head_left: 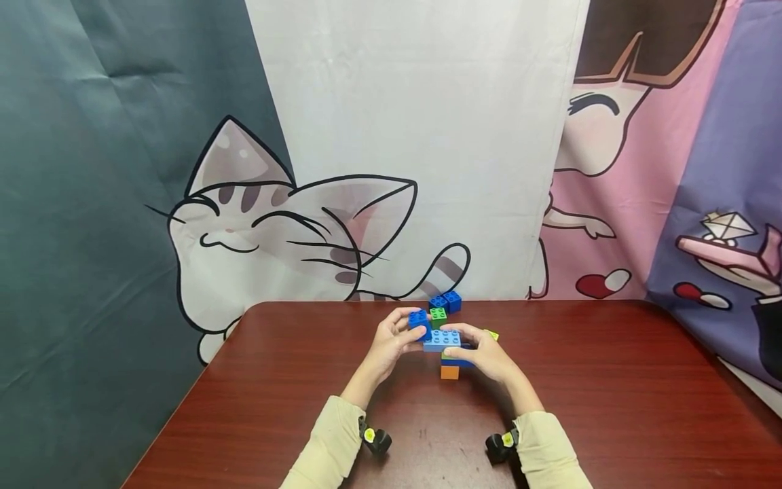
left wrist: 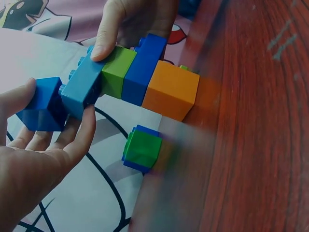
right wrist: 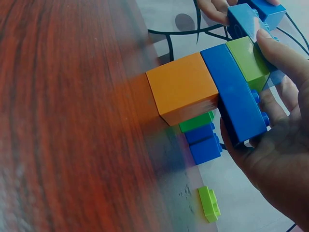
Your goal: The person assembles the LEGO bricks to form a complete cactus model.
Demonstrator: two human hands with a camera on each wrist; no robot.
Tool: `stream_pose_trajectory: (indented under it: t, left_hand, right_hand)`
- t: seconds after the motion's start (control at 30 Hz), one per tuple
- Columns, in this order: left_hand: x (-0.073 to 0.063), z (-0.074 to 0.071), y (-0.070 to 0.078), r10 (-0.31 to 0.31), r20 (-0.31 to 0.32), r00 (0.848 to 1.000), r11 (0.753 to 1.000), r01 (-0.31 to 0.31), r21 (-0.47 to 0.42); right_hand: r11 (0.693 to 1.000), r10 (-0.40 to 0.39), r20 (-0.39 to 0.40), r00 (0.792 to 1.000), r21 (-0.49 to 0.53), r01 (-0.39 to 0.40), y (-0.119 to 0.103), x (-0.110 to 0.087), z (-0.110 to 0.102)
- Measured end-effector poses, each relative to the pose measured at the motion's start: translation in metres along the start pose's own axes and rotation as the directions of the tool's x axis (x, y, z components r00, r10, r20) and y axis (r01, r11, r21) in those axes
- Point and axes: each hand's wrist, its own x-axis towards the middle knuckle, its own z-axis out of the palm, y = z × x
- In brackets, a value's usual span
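Note:
A stack of toy building bricks stands on the table in front of me. An orange brick [head_left: 449,373] forms its base, under a long dark blue brick [right wrist: 236,96], a lime green brick [left wrist: 118,72] and a long light blue brick [head_left: 436,346] on top. My left hand [head_left: 387,343] pinches a blue brick [left wrist: 43,104] at the left end of the light blue one, with fingertips under that end. From the other side, my right hand [head_left: 489,356] grips the light blue brick, thumb in front; its other fingers are partly hidden behind the stack.
Behind the stack are a green brick [head_left: 438,316] and blue bricks [head_left: 452,301] near the table's far edge. A small lime piece [right wrist: 208,204] lies beyond my right hand. A printed cloth [head_left: 397,102] hangs behind the brown table [head_left: 244,421].

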Motion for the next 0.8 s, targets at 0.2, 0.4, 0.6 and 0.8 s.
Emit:
stream_pose_trajectory:
  t: [0.2,0.4,0.6,0.8]
  left_hand:
    - [-0.0015,-0.0010,0.0023,0.011,0.011,1.000,0.998,-0.012,0.069]
    - [-0.0027,-0.0013,0.0028,0.013,0.003,1.000,0.993,-0.014,0.116]
    - [-0.0016,-0.0019,0.0007,0.041,0.034,0.999,0.983,-0.047,0.176]
    - [-0.0028,-0.0019,-0.0004,0.057,0.028,0.998,0.969,-0.062,0.241]
  right_hand:
    - [1.000,0.002,-0.007,1.000,-0.011,-0.002,-0.0012,-0.0007,-0.0004]
    - [1.000,0.011,0.001,1.000,-0.009,-0.011,-0.0009,-0.0002,-0.0007]
    - [1.000,-0.004,-0.005,1.000,-0.020,0.004,0.0004,0.0007,-0.0016]
    - [1.000,0.014,0.006,1.000,-0.007,-0.014,0.0011,0.0000,-0.0010]
